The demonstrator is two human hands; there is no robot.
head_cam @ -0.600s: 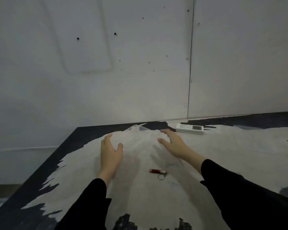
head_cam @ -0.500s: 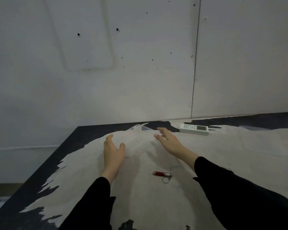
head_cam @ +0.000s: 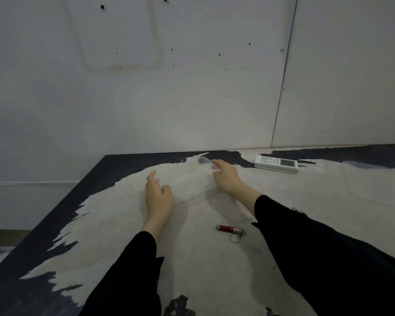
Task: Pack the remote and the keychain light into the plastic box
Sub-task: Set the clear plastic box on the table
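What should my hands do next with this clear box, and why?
Probably close both hands on the plastic box and settle it in front of you. The left hand and right hand flank it with open fingers, neither clearly gripping. The remote and the keychain light lie outside it on the table, so the box needs readying first.

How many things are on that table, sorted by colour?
White: 1, the remote
Red: 1, the keychain light
Clear: 1, the plastic box between the left hand and the right hand
Total: 3
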